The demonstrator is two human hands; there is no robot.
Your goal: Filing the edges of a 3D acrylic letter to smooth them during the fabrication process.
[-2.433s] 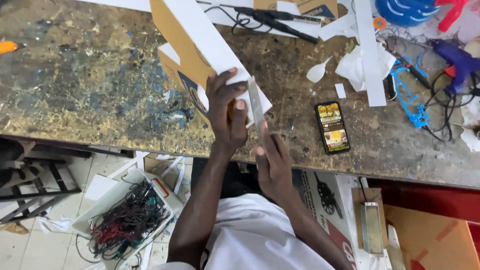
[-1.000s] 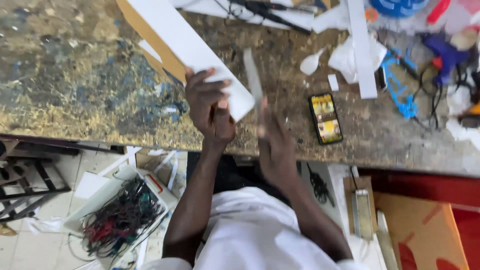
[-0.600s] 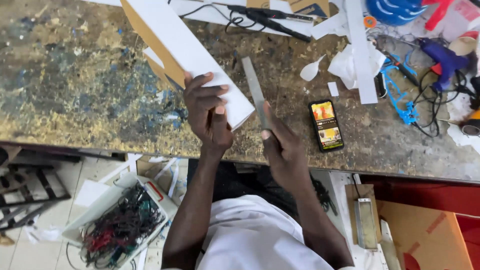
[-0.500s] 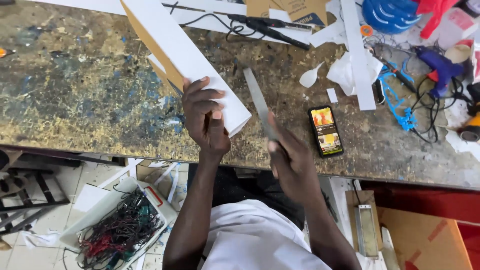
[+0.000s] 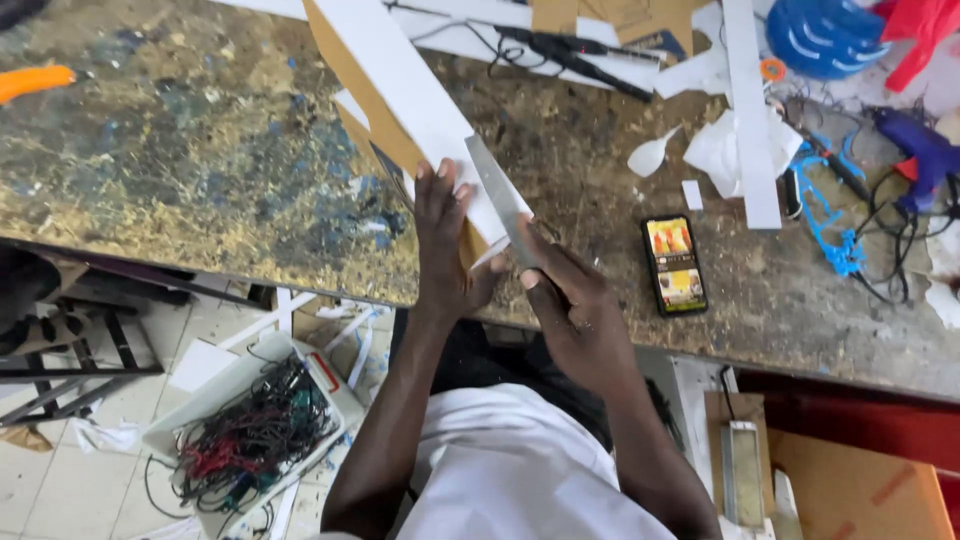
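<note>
Right hand (image 5: 575,310) grips grey blade (image 5: 500,195); left hand (image 5: 445,245) steadies white board (image 5: 400,85).

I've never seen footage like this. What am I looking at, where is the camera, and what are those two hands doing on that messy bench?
No machine here: a person wears a camera on the head, looking down at their own hands. The left hand presses flat on a long white board backed with brown cardboard, lying on a stained worktable. The right hand grips a grey metal blade laid against the board's edge. Nearby lie a phone with a lit screen, paper scraps, cables and a blue glue gun. Below, a tray of wires sits on the floor.
</note>
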